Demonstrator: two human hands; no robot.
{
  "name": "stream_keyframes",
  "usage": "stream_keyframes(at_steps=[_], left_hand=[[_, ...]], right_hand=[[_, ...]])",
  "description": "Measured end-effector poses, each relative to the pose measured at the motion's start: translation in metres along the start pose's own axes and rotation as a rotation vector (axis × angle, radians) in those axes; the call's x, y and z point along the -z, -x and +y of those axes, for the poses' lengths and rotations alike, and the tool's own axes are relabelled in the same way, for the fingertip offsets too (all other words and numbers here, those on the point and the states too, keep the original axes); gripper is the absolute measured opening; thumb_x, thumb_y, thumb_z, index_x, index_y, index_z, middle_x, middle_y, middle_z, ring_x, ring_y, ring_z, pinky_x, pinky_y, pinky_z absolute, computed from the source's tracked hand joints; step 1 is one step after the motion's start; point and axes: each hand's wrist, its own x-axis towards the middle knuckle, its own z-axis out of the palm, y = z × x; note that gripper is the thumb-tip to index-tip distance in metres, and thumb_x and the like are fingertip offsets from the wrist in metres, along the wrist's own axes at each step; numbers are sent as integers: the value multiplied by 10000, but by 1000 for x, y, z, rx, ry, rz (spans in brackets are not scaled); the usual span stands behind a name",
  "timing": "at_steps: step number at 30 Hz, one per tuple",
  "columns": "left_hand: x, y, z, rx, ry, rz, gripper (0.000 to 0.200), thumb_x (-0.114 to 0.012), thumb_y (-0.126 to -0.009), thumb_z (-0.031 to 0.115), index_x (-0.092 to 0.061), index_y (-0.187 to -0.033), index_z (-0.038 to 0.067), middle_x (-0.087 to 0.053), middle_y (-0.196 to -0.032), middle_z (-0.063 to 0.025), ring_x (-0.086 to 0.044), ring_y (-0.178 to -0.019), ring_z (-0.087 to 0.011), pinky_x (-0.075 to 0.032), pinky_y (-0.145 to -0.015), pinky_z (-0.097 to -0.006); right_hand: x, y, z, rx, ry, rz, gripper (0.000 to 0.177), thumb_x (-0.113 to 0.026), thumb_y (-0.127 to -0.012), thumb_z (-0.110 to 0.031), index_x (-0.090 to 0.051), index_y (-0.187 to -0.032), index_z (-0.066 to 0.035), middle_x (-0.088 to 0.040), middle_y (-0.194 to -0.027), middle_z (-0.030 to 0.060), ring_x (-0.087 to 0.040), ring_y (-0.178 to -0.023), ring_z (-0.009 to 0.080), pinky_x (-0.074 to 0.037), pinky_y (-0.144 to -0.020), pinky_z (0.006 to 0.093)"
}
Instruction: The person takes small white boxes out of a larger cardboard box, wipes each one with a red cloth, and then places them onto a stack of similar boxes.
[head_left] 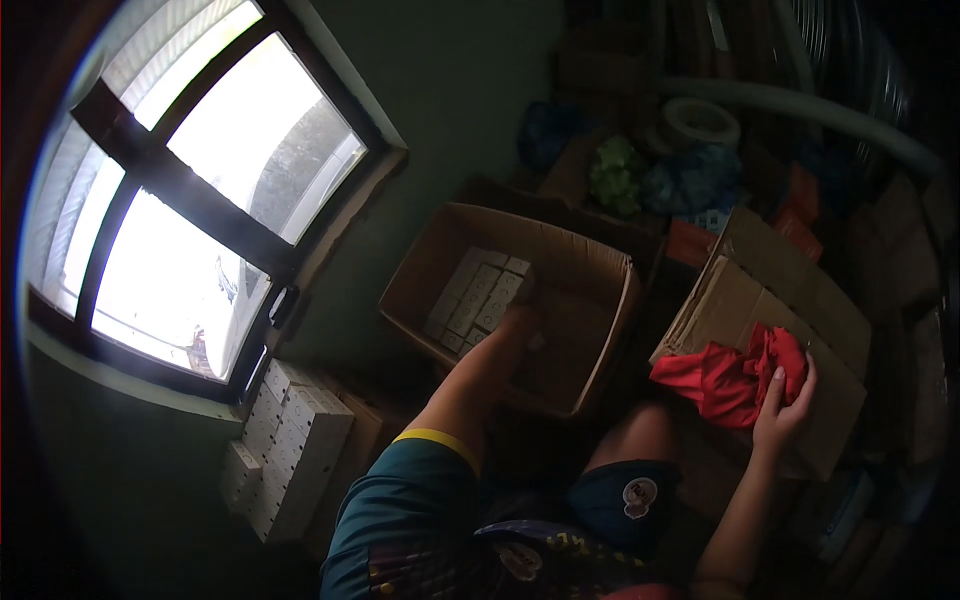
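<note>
At the right, my right hand (785, 405) grips a crumpled red cloth (730, 382), thumb and fingers pressed on its bunched end. The cloth lies over the flaps of a cardboard box (800, 310). My left arm reaches down into an open cardboard box (600, 290) in the middle. Inside it, my left hand (520, 318) is beside a block of small white boxes (475, 295) packed in rows. Shadow hides the left fingers, and whether they touch the white boxes is not clear.
A stack of white boxes (295, 440) stands under the bright window (215, 200) at the left. Behind are a green bag (615, 175), blue bags (690, 180), a roll of tape (700, 122) and a pale curved tube (820, 105). My knee (640, 437) is between the two cardboard boxes.
</note>
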Motion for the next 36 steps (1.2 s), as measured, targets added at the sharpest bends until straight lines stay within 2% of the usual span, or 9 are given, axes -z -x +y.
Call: stream_keyframes(at_steps=[5,10,16,20,25,29,33,34,36], left_hand=[[66,11,42,-346,-624,-37,309,-705,-789,256,-737,-1055,103,-715,-1117,-130,-688,-1024,-307,-562,-847,-419],[183,19,95,-344,-548,-624,475,-790,-697,209,-715,-1148,82,-719,-1106,-125,-685,-1028,-320,-560,-874,-423],[299,126,92,-318,514,-80,670,-839,-642,103,-629,-1277,82,-677,-1167,-152,-677,-1061,-302,-546,-937,-383],[339,216,72,-442,982,83,690,-799,-721,37,-540,-1361,50,-617,-1265,-97,-608,-1183,-214,-511,-1007,-368],[367,314,65,-480,1441,159,763,-829,-710,36,-495,-1396,46,-564,-1339,-73,-572,-1217,-176,-469,-1045,-350],[375,353,77,-617,1568,252,798,-833,-698,65,-461,-1404,39,-549,-1335,-78,-543,-1244,-180,-437,-1052,-340],[373,371,113,-794,1427,341,672,-747,-732,65,-500,-1357,42,-485,-1340,-106,-488,-1267,-205,-397,-1060,-357],[372,368,115,-923,1098,446,603,-775,-772,155,-528,-1309,37,-475,-1320,-115,-479,-1246,-222,-377,-1059,-367],[369,381,137,-902,981,410,578,-803,-803,266,-549,-1267,33,-480,-1296,-119,-471,-1232,-230,-376,-1053,-369]], right_hand=[[10,-8,-1,-5,-286,-226,959,-878,-734,-404,-397,-1472,-24,-459,-1490,184,-441,-1384,335,-334,-1160,442],[4,-13,-10,77,-137,-163,804,-832,-765,-215,-445,-1453,-62,-464,-1471,200,-411,-1398,367,-340,-1152,474],[-3,-3,16,237,116,47,591,-728,-899,-267,-512,-1410,-66,-405,-1491,230,-408,-1383,408,-365,-1127,497],[21,1,-14,278,-5,-430,812,-784,-845,-355,-393,-1501,-79,-391,-1492,251,-384,-1393,435,-350,-1123,529],[24,16,-45,107,-99,-609,818,-823,-730,-80,-446,-1457,-95,-431,-1462,229,-412,-1368,401,-337,-1142,500],[6,12,-69,-34,-794,-547,601,-698,-826,3,-499,-1393,12,-598,-1327,136,-586,-1216,265,-459,-1050,382],[25,50,-214,-41,-1497,-836,654,-655,-966,-346,-397,-1472,-21,-525,-1393,192,-623,-1183,322,-563,-961,483],[3,71,-209,-301,-1452,-831,660,-625,-986,-379,-373,-1489,-34,-518,-1411,165,-584,-1236,302,-515,-1025,463],[14,111,-280,246,-955,-526,571,-605,-960,-343,-469,-1403,-9,-547,-1350,116,-543,-1250,236,-474,-1023,359]])
